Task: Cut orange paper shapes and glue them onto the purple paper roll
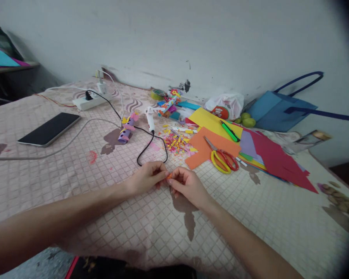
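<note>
Head view: fingertips pinching orange scrap [169, 176]

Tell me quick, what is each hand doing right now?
Left hand: closed, fingertips pinching a small orange paper scrap.
Right hand: closed, pinching the same scrap from the other side.

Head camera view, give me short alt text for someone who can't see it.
Two bare hands, left hand and right hand, meet over a quilted pink cover, pinching a tiny orange paper scrap between their fingertips. Beyond lie yellow-and-red scissors, coloured paper sheets, a glue gun and a phone.
</note>
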Available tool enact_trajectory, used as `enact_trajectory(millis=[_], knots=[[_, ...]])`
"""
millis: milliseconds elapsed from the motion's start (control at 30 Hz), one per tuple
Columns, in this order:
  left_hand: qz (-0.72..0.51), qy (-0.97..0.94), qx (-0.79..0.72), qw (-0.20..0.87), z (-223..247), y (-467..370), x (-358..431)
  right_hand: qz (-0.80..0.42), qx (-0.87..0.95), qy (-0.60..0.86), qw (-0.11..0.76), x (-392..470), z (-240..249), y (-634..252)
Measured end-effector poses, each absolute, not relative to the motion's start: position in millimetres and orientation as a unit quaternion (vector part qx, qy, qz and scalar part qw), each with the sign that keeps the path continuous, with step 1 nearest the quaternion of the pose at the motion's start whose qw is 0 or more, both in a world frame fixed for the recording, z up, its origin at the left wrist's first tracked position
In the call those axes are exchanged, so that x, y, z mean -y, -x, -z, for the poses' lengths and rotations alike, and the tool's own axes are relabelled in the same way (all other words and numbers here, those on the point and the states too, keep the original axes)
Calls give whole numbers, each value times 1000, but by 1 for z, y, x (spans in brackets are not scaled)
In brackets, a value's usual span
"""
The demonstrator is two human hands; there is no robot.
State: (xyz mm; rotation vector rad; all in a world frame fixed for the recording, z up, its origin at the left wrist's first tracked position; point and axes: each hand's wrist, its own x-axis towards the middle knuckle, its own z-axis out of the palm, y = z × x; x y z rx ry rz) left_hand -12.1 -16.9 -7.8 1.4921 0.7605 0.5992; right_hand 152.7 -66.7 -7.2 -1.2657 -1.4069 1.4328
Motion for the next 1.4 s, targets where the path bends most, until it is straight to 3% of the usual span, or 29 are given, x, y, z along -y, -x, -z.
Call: enact_trajectory(millis=[67, 233, 300, 467, 700, 1400], knots=[[-258, -623, -337, 657, 8, 12, 16, -510, 581, 512, 375, 67, 8, -153], [-237, -504, -351, 753, 5, 11, 14, -200, 742, 526, 365, 67, 8, -158], [-240, -469, -340, 779, 4, 11, 14, -139, 789, 491, 342, 67, 8, -160], [-270, -468, -325, 776, 5, 13, 12, -147, 815, 437, 352, 66, 6, -162], [-279, -535, -330, 726, 5, 16, 10, -198, 792, 440, 374, 65, 3, -157], [-278, -545, -334, 717, 4, 13, 13, -202, 780, 457, 377, 63, 1, -158]])
